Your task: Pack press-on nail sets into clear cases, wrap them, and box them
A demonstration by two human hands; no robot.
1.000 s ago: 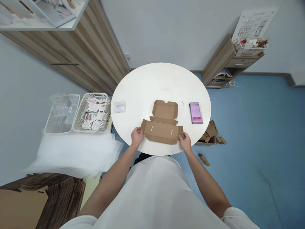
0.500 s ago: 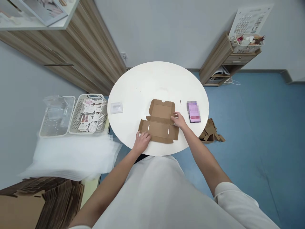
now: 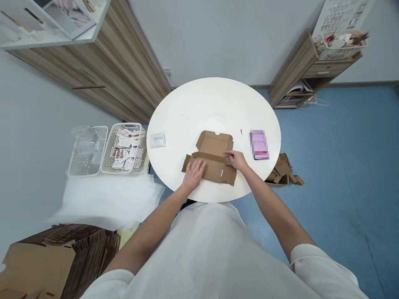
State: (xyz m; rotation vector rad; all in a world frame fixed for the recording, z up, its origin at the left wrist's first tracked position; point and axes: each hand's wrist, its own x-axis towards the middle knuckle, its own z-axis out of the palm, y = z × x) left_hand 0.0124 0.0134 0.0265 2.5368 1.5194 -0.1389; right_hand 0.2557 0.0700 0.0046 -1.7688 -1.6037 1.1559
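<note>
A brown cardboard box lies unfolded on the round white table, its lid panel toward the far side. My left hand rests on the left part of its near panel, fingers stretched out. At the crease between lid and base, my right hand pinches a small flap on the right side, which stands up. One pale slot shows in the right of the base panel; the left hand covers the other side.
A phone with a pixelated screen lies right, a clear packet left. Beyond the table's left edge stand a basket of sachets, a clear-lined basket, white foam sheets and stacked flat cardboard. Cardboard scraps fill a floor box.
My left hand has moved from the box's left edge onto its near panel. My right hand has closed on the side flap and lifted it. The view has shifted slightly.
</note>
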